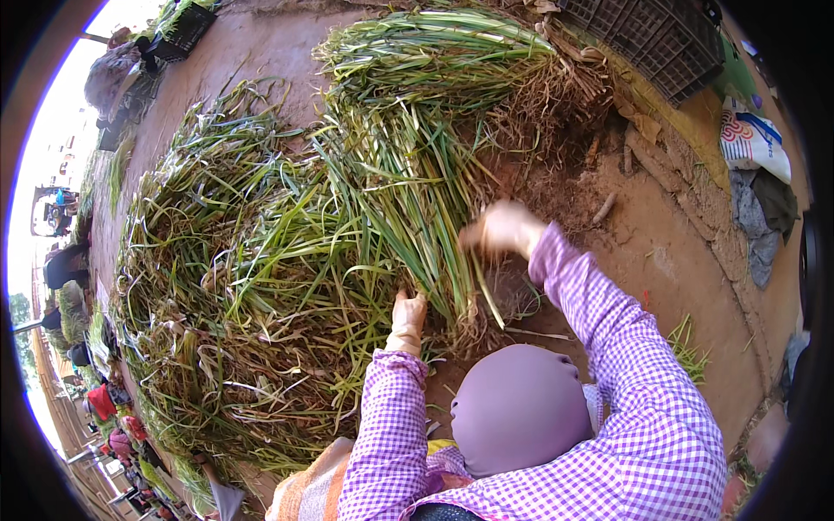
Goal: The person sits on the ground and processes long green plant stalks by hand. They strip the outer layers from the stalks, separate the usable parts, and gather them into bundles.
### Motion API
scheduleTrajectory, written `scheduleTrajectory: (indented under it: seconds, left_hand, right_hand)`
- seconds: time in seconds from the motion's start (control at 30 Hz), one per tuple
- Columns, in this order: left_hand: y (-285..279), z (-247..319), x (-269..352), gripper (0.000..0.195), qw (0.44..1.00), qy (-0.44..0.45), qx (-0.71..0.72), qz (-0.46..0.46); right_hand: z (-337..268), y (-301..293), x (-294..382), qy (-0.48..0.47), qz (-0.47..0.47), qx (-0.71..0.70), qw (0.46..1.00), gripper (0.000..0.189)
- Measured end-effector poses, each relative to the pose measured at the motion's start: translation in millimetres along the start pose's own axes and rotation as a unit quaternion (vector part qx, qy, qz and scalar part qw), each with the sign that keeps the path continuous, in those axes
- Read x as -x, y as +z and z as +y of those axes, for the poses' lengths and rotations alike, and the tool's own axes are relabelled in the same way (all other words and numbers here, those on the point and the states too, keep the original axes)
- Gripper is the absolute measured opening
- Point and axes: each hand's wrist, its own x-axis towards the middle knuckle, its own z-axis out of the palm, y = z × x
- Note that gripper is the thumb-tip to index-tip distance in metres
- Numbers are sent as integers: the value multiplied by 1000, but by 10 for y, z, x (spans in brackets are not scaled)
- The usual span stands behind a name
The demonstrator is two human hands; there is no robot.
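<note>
Before me on the floor lies a heap of long green leafy plants (260,260), some of them dried and tangled. My left hand (408,316) is at the right edge of this heap, its fingertips hidden in the leaves, beside a bundle of long-stemmed plants (417,215) with roots. Over the root side of that bundle is my right hand (500,229), blurred; whether it grips any stems is unclear. Further off, a thicker bundle of green plants (443,49) lies with its brown roots (560,91) to the right.
A dark plastic crate (651,42) stands at the upper right, near a white printed bag (752,140) and grey cloth (752,215). Loose green leaves (687,348) lie right of my arm. Another person (111,78) is at the upper left. More people and plant piles line the left edge.
</note>
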Motion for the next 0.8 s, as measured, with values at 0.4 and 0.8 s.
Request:
scheduleTrajectory:
  seconds: [0.4,0.8]
  left_hand:
    - [-256,277,377,86,831,-166,529,48]
    - [-352,827,237,83,749,-173,640,-5]
  right_hand:
    - [441,117,-544,20,156,-270,950,45]
    - [511,1207,-590,-3,161,-283,946,88]
